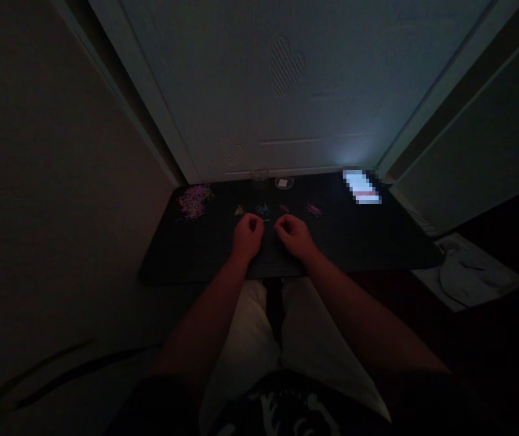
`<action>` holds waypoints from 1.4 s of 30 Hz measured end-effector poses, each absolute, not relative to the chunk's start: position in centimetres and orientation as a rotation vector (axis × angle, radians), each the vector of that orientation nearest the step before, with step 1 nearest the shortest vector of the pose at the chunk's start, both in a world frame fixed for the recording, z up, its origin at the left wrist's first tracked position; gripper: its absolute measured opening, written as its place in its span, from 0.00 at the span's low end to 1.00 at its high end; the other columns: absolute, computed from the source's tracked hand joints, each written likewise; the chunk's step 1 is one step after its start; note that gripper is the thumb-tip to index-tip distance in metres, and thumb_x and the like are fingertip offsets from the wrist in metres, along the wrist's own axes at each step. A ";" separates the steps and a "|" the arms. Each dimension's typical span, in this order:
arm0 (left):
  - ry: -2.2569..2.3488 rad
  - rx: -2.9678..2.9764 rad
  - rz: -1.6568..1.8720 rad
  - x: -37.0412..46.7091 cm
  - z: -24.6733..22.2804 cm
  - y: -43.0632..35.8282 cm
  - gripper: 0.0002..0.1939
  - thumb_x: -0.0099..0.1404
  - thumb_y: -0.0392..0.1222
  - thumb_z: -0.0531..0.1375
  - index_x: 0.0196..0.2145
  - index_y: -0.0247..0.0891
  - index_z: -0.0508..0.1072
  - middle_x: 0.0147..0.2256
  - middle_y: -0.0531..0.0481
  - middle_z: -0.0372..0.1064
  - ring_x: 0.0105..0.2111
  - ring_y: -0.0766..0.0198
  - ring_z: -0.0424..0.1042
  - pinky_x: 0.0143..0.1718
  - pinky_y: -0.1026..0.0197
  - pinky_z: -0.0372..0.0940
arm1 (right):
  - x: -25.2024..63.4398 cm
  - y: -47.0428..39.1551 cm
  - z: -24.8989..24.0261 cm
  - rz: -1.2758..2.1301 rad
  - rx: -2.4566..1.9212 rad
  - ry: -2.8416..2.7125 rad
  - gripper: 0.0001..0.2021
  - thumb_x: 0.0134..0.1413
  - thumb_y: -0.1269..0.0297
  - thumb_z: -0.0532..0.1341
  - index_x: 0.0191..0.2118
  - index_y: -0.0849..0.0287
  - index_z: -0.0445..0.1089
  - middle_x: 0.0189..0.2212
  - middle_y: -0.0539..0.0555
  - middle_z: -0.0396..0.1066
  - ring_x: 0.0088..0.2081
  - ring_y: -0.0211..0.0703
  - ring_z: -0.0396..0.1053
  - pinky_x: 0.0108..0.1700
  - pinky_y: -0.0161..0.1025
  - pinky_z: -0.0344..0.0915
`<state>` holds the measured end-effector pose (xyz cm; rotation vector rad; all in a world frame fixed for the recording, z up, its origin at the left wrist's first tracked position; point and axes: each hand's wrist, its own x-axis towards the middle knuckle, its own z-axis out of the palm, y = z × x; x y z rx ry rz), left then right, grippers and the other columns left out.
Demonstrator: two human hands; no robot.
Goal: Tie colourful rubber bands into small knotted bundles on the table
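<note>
Thin, pale, straight bit, too dim to tell what made of (266, 220): lies right by the tips of the left hand (246, 239), on the side that faces the right hand (295, 235).
Long way of the pale bit: runs side to side, from the left fingers toward the right fingers, not up and down.
Nearer hand: left, looks to touch; right, a small gap away.
Left fingers: bent in, with tips close together; too dark to tell if gripping the pale bit.
Right fingers: bent in too, facing the left ones; cannot tell if gripping anything.
Small heap of thin blue bits (263, 209): just past the pale bit, between both hands.
Small heap of thin yellowish bits (239, 210): just past the left hand.
Small heap of thin reddish-pink bits (283, 209): just past the right fingers.
Small heap of thin bright pink bits (314, 209): past the right hand and more to the right.
Big heap of thin mixed pink, purple and blue bits (194, 202): far to the left, on the dark, flat tabletop (186, 254).
</note>
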<state>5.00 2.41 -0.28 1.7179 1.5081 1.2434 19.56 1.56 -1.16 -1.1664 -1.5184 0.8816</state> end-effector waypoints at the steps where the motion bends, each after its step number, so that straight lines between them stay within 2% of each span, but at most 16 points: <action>1: 1.464 1.742 1.218 5.0 -0.3 2.4 0.05 0.60 0.39 0.54 0.29 0.37 0.67 0.27 0.53 0.66 0.27 0.68 0.64 0.30 0.64 0.59 | 19.5 1.6 -1.2 0.887 -1.154 -1.488 0.07 0.46 0.62 0.59 0.30 0.59 0.64 0.23 0.48 0.63 0.24 0.34 0.61 0.26 0.33 0.58; 5: 1.354 1.825 1.155 5.0 -0.4 2.2 0.05 0.60 0.40 0.55 0.29 0.37 0.67 0.28 0.53 0.67 0.28 0.68 0.65 0.30 0.65 0.59 | 19.5 1.7 -1.2 0.941 -1.105 -1.445 0.15 0.43 0.61 0.61 0.39 0.60 0.66 0.26 0.48 0.65 0.24 0.33 0.62 0.27 0.33 0.60; 10: 1.329 1.857 1.131 5.1 -0.3 2.1 0.06 0.60 0.41 0.55 0.30 0.37 0.68 0.28 0.52 0.68 0.28 0.68 0.65 0.31 0.64 0.60 | 19.6 1.7 -1.2 0.897 -1.117 -1.523 0.07 0.46 0.62 0.60 0.30 0.60 0.68 0.24 0.50 0.67 0.26 0.36 0.64 0.29 0.35 0.60; 13: 1.335 1.845 1.101 5.1 -0.3 2.1 0.06 0.59 0.41 0.56 0.30 0.37 0.69 0.28 0.52 0.68 0.28 0.68 0.66 0.30 0.64 0.60 | 19.6 1.8 -1.3 0.886 -1.144 -1.512 0.06 0.46 0.62 0.60 0.28 0.59 0.67 0.22 0.49 0.66 0.25 0.36 0.63 0.28 0.35 0.60; 26: 1.313 1.823 1.104 5.1 -0.4 2.2 0.03 0.56 0.38 0.56 0.26 0.37 0.67 0.24 0.55 0.64 0.25 0.69 0.63 0.27 0.65 0.57 | 19.6 1.5 -0.9 0.867 -1.168 -1.532 0.05 0.45 0.63 0.59 0.26 0.60 0.66 0.21 0.48 0.65 0.25 0.36 0.62 0.28 0.34 0.58; 35: 1.315 1.562 1.345 4.4 -0.3 2.6 0.05 0.55 0.36 0.53 0.22 0.37 0.63 0.21 0.55 0.60 0.24 0.69 0.60 0.27 0.65 0.56 | 19.8 1.5 -0.7 0.913 -1.175 -1.443 0.07 0.46 0.61 0.59 0.26 0.60 0.65 0.19 0.47 0.62 0.22 0.34 0.59 0.26 0.33 0.56; 42: 1.269 1.720 1.170 4.9 -0.4 2.2 0.05 0.55 0.40 0.57 0.26 0.36 0.68 0.23 0.55 0.64 0.25 0.69 0.62 0.27 0.66 0.57 | 19.7 1.5 -0.8 0.947 -1.126 -1.454 0.09 0.44 0.60 0.60 0.30 0.61 0.68 0.22 0.48 0.65 0.24 0.34 0.61 0.27 0.33 0.57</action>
